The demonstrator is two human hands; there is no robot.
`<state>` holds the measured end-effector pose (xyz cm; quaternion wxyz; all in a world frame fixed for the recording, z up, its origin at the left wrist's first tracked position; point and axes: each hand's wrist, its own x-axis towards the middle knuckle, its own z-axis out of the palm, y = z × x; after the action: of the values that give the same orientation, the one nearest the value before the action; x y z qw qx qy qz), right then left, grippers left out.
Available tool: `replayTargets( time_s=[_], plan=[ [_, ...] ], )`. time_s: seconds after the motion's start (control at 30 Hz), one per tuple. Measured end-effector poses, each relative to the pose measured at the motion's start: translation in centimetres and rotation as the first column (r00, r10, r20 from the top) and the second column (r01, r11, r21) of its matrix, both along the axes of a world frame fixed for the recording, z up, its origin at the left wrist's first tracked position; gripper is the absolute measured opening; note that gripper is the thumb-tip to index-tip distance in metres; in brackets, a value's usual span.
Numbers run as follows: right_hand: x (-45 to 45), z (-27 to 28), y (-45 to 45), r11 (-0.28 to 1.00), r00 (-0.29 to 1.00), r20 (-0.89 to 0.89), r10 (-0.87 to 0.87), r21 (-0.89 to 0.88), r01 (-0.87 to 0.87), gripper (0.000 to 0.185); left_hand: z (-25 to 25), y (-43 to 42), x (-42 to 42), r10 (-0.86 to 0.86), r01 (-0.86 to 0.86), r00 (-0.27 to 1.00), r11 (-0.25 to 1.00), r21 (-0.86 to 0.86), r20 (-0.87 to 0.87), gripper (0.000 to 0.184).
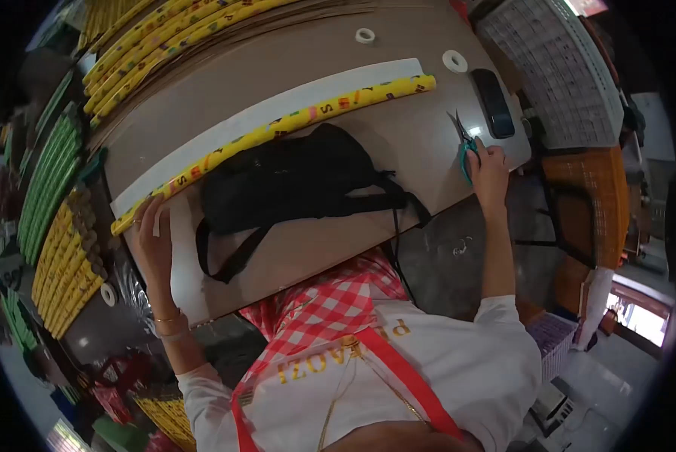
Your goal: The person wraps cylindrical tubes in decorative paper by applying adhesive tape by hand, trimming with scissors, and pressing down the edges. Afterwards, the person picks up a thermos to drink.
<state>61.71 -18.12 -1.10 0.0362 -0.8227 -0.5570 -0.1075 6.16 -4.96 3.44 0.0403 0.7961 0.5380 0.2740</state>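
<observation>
A long yellow patterned roll (277, 126) lies slantwise across the table, with a strip of white sheet (277, 102) along its far side. My left hand (154, 226) touches the roll's near left end with its fingertips. At the table's right edge my right hand (488, 169) has its fingers closed round the teal handles of a pair of scissors (464, 143), whose blades are apart and point away from me. Between my hands a black bag (292, 181) with straps lies against the near side of the roll.
Two white tape rolls (365, 35) (454, 61) and a black case (493, 104) are at the table's far right. Yellow rolls (180, 45) lie at the back left. Green rolls (50, 181) and more yellow rolls (68, 264) are stacked left. An orange chair (605, 196) stands right.
</observation>
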Motion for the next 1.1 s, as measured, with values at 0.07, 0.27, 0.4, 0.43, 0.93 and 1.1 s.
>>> replayTargets(
  time_s=[0.07, 0.27, 0.4, 0.43, 0.93, 1.1],
  plan=[
    [2.1, -1.2, 1.2, 0.997, 0.999, -0.029, -0.029, 0.077, 0.031, 0.033, -0.1, 1.0, -0.3, 0.006, -0.008, 1.0, 0.998, -0.059, -0.028, 0.027],
    [2.0, 0.2, 5.7, 0.863, 0.962, -0.057, 0.268, 0.457, -0.214, 0.027, -1.5, 3.3, -2.5, -0.016, 0.003, 0.998, 0.977, -0.212, -0.06, 0.041],
    [-2.7, 0.9, 9.3, 0.827, 0.859, -0.093, 0.504, 0.339, -0.449, 0.038, -1.5, 3.7, -3.0, -0.051, 0.016, 0.989, 0.969, -0.247, -0.138, 0.047],
    [-3.7, 1.3, 10.5, 0.816, 0.845, -0.103, 0.525, 0.343, -0.465, 0.038, -1.4, 3.9, -2.9, -0.061, 0.026, 0.989, 0.968, -0.249, -0.133, 0.05],
    [-4.1, 2.1, 18.4, 0.783, 0.742, -0.365, 0.562, -0.055, -0.619, 0.036, -2.5, 3.7, -0.8, -0.118, 0.076, 0.955, 0.984, -0.16, -0.272, 0.03],
    [-3.8, 0.9, 17.7, 0.796, 0.719, -0.449, 0.53, -0.03, -0.605, 0.041, -3.8, 2.7, -0.8, -0.09, 0.062, 0.941, 0.993, -0.097, -0.326, 0.033]
  ],
)
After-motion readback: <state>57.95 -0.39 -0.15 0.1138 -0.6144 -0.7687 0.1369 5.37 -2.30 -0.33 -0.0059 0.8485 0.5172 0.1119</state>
